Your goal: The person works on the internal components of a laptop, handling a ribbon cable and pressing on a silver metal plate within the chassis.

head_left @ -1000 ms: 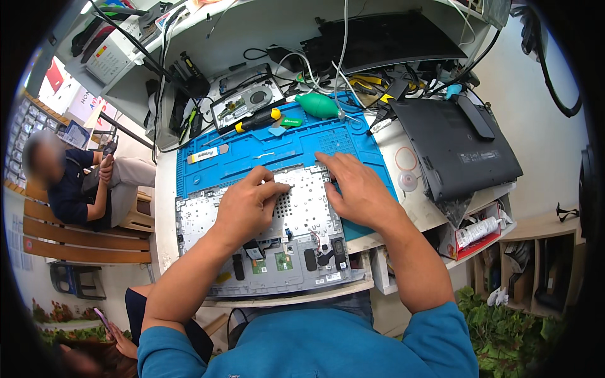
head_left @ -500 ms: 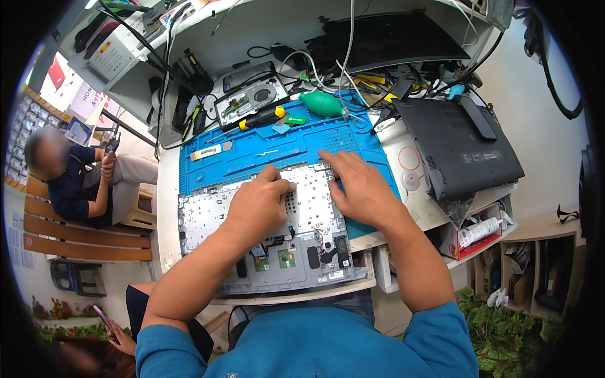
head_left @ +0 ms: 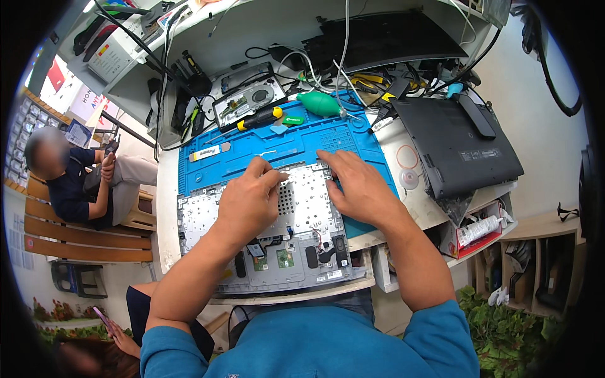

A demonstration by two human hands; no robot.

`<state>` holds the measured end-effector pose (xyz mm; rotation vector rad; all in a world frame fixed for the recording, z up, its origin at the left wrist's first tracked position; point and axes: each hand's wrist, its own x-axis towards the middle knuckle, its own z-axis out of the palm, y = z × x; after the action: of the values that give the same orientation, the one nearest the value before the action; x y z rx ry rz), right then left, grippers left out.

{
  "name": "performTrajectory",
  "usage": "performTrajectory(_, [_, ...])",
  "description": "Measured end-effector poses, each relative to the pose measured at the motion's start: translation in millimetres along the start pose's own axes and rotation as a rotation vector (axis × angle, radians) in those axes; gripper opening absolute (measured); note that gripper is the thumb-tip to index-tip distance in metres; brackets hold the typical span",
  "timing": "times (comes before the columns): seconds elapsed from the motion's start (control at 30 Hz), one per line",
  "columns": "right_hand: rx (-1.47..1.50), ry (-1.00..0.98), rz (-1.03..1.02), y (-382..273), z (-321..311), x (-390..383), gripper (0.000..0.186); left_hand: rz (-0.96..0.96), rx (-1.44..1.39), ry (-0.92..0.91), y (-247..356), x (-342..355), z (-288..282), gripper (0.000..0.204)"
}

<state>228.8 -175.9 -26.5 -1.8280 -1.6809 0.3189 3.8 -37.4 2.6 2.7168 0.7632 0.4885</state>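
My left hand [head_left: 249, 198] is over the silver metal plate of an opened laptop chassis [head_left: 309, 208], its fingertips pinched near the upper middle; what they hold, if anything, is hidden. My right hand [head_left: 359, 189] rests on the chassis's upper right corner, fingers apart, thumb lower along the right side. The chassis's lower part shows green boards, cables and dark speakers. Behind it a blue mat [head_left: 220, 170] bears a flat blade tool [head_left: 209, 151], a yellow-black screwdriver [head_left: 258, 120] and a green air blower [head_left: 318, 104].
A dark laptop [head_left: 457, 151] lies to the right. A disassembled metal unit [head_left: 249, 101], tangled cables and a dark flat panel [head_left: 384, 41] fill the back. A drawer holds a box [head_left: 472, 230]. A seated person [head_left: 69, 176] and another person's hand with a phone [head_left: 116, 334] are at left.
My left hand has shifted slightly right and then back up and left over the plate, fingers still pinched. My right hand stays at the corner almost unmoved.
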Motion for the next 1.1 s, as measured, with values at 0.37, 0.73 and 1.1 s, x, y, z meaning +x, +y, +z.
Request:
performTrajectory(0.37, [0.000, -0.011, 0.003, -0.3, -1.2, 0.5, 0.059, 0.043, -0.047, 0.049, -16.0, 41.7, -14.7, 0.018])
performTrajectory(0.73, [0.004, -0.017, 0.002, -0.6, -1.3, 1.1, 0.058, -0.037, 0.081, -0.267, -31.0, 69.8, -16.0, 0.024])
performTrajectory(1.1, [0.014, -0.001, -0.008, 3.6, 1.4, 0.0, 0.057, 0.084, -0.238, -0.201, -12.1, 41.5, -9.2, 0.020])
